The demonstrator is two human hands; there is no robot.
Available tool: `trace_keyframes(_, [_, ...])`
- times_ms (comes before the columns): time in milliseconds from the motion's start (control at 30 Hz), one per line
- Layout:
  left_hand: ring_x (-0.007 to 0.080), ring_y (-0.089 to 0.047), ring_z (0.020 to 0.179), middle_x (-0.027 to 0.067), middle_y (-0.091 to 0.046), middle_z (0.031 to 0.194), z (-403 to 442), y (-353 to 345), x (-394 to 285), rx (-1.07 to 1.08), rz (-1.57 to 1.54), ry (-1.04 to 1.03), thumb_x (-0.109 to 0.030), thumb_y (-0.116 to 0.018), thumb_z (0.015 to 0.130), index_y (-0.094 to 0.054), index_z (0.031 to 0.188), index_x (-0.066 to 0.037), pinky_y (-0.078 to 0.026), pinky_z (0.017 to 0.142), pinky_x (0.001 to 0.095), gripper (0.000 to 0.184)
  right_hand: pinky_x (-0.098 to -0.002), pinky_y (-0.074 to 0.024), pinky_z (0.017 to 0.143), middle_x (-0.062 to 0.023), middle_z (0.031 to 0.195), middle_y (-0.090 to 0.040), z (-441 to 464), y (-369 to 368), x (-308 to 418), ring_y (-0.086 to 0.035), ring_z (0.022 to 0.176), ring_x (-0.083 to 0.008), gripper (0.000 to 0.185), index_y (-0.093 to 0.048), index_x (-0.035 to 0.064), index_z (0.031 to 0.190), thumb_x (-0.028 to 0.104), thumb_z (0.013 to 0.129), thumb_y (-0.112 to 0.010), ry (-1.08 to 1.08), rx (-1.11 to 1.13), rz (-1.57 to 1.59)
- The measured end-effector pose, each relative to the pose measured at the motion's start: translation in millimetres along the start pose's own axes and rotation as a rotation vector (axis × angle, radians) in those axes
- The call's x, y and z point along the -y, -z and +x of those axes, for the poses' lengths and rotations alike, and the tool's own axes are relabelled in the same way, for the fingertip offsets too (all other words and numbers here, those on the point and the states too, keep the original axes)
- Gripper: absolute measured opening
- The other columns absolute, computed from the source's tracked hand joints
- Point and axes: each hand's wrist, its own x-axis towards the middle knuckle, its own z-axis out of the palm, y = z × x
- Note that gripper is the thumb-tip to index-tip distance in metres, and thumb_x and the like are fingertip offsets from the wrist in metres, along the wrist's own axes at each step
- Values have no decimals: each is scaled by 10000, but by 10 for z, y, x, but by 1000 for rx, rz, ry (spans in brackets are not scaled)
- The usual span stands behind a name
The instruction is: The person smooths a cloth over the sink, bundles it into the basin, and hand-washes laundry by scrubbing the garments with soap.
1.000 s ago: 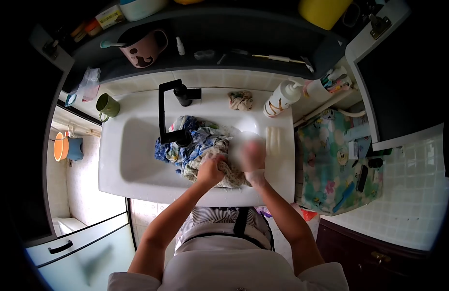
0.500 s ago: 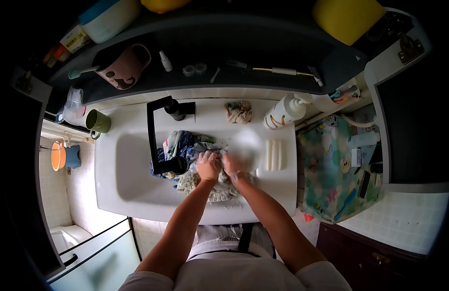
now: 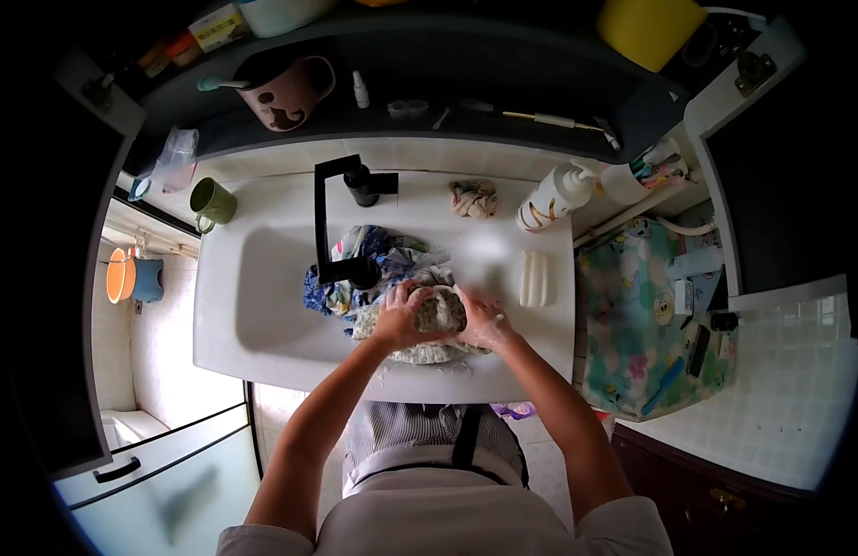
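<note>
Wet blue and multicoloured cloth (image 3: pixel 378 250) lies in the white sink (image 3: pixel 266 287), partly under the black faucet (image 3: pixel 322 222). In front of it is a bunched, pale patterned cloth (image 3: pixel 438 313) at the sink's front edge. My left hand (image 3: pixel 401 315) grips this cloth's left side, fingers curled on it. On the right side, my right hand (image 3: pixel 484 320) holds the same cloth, with suds on the skin. Some fingertips are hidden in the folds.
A ribbed white bar (image 3: pixel 533 279) lies right of the hands, with a pump bottle (image 3: pixel 554 196) behind it. A crumpled cloth (image 3: pixel 473 198) sits at the back rim, a green cup (image 3: pixel 213 204) at the back left. Overhead is a dark shelf (image 3: pixel 401 93).
My hands have moved apart, from nearly touching to both sides of the pale patterned cloth, which is now bunched up between them. The camera view has shifted.
</note>
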Motion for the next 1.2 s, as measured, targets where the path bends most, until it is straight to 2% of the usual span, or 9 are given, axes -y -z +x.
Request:
trace_keyframes(133, [332,-443,1143,112,-531,1119,-72,-133,-59,-57,290,-57,-465,-782,618,-655,1006,-130,-362,964,474,528,-435,-460,865,-139,1091,-564,129,-29,97,-556,1047,-320,557,-454,48,1154,171,683,-724,-11,159,-158])
trace_keyframes(300, [284,-513,936,48,-559,941,-205,165,-185,-453,281,-189,-130,-709,525,-623,852,-109,-369,794,436,339,-426,-494,613,-80,829,-577,157,283,455,-596,790,-293,222,-514,68,844,-10,648,-583,187,-402,55])
trace_keyframes(400, [293,-493,1027,83,-554,1014,-222,-84,-153,-435,375,-205,-154,-575,727,-613,882,-85,-365,861,433,174,-418,-483,680,-85,856,-556,4,43,489,-573,799,-315,219,-510,81,878,14,680,-579,230,-383,-22])
trace_keyframes(467, [384,-382,1240,183,-469,1264,-368,-445,49,-249,382,-223,-131,-566,730,-619,966,-32,-299,1039,498,262,-432,-471,718,-123,921,-530,-170,-187,336,-556,839,-347,271,-480,66,936,22,686,-577,205,-233,17])
trace_keyframes(633, [437,-312,1314,200,-476,1291,-580,74,-60,116,140,-285,-228,-609,763,-608,1065,-49,-230,1102,521,351,-435,-478,683,-134,900,-519,-535,48,404,-554,820,-328,295,-470,47,948,235,809,-649,215,-23,415])
trace_keyframes(733, [358,-540,1063,166,-614,1014,-441,139,-185,-245,-150,-186,-279,-558,844,-590,970,-59,-349,1007,488,256,-436,-474,667,-118,831,-530,-328,52,486,-552,777,-322,335,-477,49,901,301,803,-673,-92,-198,297])
trace_keyframes(833, [346,-553,943,146,-603,963,-177,-361,-310,-385,-204,251,-290,-544,860,-578,907,-63,-417,848,467,234,-427,-461,662,-129,795,-544,-141,-417,490,-559,774,-338,173,-484,44,848,185,817,-578,-125,-369,71])
trace_keyframes(933, [341,-557,804,135,-562,814,-83,-658,-22,-433,110,-18,-244,-520,859,-536,845,-71,-430,694,455,174,-453,-457,676,-151,818,-557,-140,-732,343,-567,800,-358,108,-486,46,866,133,804,-501,-134,-341,29])
trace_keyframes(1200, [316,-606,737,116,-608,794,221,-717,208,-264,283,-17,-247,-514,837,-558,851,-90,-476,625,430,164,-473,-468,794,-190,994,-631,211,-930,13,-600,896,-380,270,-506,36,1067,181,895,-356,-201,-102,-2])
